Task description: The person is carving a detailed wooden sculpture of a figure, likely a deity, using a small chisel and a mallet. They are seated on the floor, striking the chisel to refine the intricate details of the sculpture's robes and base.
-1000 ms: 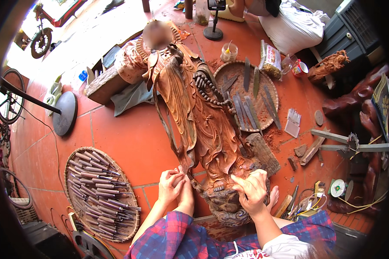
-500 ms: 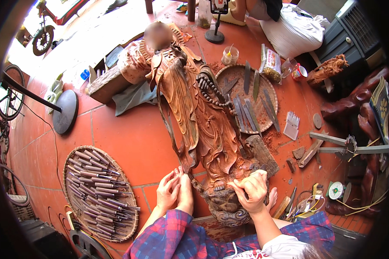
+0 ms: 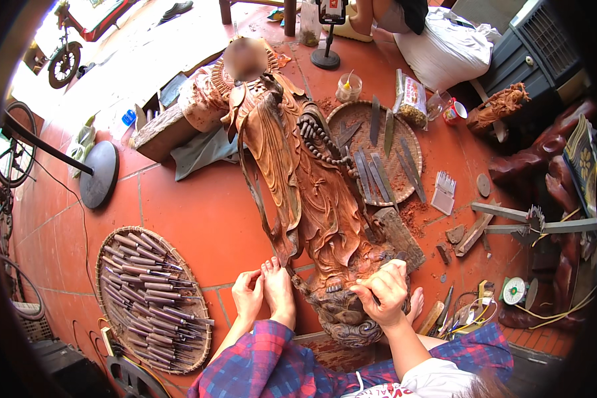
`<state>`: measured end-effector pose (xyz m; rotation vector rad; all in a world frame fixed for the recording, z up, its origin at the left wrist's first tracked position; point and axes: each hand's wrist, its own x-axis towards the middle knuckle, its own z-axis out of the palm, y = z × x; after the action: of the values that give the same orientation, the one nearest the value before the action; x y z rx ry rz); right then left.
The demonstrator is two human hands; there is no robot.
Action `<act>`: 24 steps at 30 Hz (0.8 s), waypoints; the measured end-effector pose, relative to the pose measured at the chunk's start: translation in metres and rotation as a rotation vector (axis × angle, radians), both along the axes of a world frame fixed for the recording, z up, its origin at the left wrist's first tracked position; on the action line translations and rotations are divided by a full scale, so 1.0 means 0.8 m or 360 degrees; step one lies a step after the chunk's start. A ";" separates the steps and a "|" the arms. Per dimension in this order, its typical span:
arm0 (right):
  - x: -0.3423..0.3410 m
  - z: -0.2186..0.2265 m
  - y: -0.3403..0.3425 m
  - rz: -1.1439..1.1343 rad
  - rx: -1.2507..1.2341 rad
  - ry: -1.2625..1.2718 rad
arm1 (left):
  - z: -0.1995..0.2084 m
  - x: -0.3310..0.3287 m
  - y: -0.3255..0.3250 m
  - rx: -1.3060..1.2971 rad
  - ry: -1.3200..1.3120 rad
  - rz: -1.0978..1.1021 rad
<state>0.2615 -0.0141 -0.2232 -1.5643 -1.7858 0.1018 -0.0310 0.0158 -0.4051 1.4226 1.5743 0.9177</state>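
A large carved wooden statue point(image 3: 312, 192) lies on the red tiled floor, its base towards me. My right hand point(image 3: 385, 288) rests on the carved base point(image 3: 341, 312), closed around a thin dark carving tool whose tip is hidden under my fingers. Beside the statue's lower left edge, my left hand point(image 3: 247, 296) sits against my bare foot point(image 3: 278, 292) with fingers stretched out and nothing in it. Plaid sleeves cover both forearms.
A round woven tray point(image 3: 123, 331) with several chisels lies at my left. A second tray point(image 3: 404, 132) of flat blades sits beyond the statue. Wood scraps, a small scale point(image 3: 514, 292), cables and carved pieces crowd the right. Another person point(image 3: 388, 13) sits at the top.
My left hand has slid slightly down and left beside my foot. My right hand stays on the statue's base; the view has shifted a little.
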 end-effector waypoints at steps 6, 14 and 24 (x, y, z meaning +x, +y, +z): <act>0.000 0.001 0.001 -0.0005 0.0005 0.0002 | 0.007 0.010 0.006 -0.0009 0.0054 -0.0008; -0.002 0.004 0.002 -0.0023 0.0007 -0.0004 | 0.014 0.013 0.008 0.0155 0.0473 -0.0167; -0.002 0.004 0.003 -0.0049 0.0002 -0.0002 | 0.009 0.018 0.017 0.0238 0.0619 -0.0230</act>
<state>0.2598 -0.0119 -0.2196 -1.5907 -1.7617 0.0848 -0.0169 0.0293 -0.3979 1.8827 1.6779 0.7139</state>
